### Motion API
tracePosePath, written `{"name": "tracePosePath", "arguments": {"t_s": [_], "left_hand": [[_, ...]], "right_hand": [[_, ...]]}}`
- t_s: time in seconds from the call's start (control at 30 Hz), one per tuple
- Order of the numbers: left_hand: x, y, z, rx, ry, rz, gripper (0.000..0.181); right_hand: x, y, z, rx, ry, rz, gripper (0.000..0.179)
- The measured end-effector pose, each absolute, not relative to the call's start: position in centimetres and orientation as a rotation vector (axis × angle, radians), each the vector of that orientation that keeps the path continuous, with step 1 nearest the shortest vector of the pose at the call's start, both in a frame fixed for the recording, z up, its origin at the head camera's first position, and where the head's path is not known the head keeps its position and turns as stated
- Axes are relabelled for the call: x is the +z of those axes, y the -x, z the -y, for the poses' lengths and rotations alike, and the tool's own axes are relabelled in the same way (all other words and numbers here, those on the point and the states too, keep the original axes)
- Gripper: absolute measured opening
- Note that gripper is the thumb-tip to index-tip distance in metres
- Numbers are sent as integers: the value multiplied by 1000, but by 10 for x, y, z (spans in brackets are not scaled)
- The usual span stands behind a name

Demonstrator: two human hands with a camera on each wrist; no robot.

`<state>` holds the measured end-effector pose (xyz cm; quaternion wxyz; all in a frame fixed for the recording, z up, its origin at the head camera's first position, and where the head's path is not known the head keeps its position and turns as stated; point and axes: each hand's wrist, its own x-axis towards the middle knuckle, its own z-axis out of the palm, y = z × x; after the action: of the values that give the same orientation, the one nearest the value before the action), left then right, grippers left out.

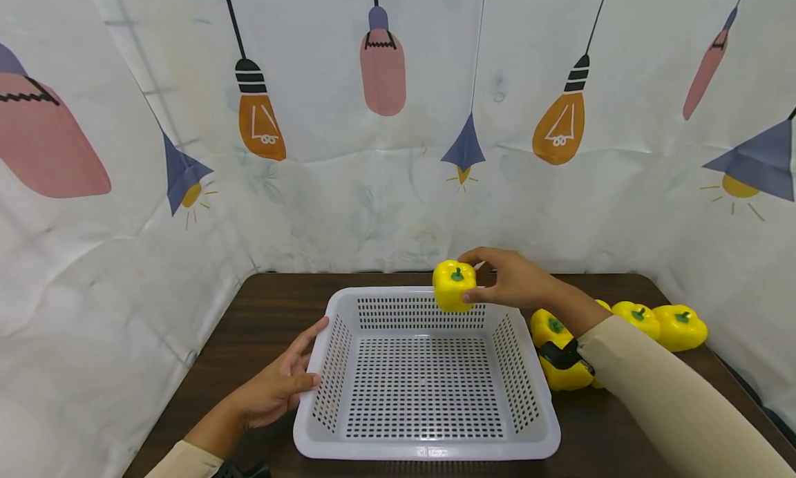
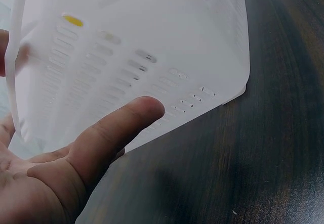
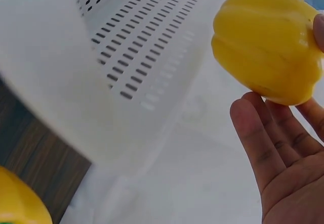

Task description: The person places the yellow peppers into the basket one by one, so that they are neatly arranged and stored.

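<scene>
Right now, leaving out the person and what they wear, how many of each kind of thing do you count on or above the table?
Perforated plastic basket: 1
Yellow bell peppers: at least 5 (1 held, 4 beside the basket; the right sleeve may hide more)
Total: at least 6

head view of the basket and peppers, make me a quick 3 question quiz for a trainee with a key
1. Which hand holds a yellow pepper?
a) left
b) right
c) both

2. True or false: the held pepper rests on the floor of the white basket.

3. Fill in the blank: seen from the head camera, the other peppers lie on the dark table to the ____ of the basket.

Key:
1. b, the right hand.
2. False; it is held up near the far rim.
3. right
</scene>
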<state>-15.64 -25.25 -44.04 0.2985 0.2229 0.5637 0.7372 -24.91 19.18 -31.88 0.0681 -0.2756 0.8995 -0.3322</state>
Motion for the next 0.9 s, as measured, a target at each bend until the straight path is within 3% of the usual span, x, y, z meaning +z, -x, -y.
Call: {"name": "tracePosePath", "arguments": {"t_s": [0.9], "left_hand": [[-439,156,251,1952,-576,-1519,95]], "right_hand": [[-334,257,-153,-1038,909,-2623,67]]}}
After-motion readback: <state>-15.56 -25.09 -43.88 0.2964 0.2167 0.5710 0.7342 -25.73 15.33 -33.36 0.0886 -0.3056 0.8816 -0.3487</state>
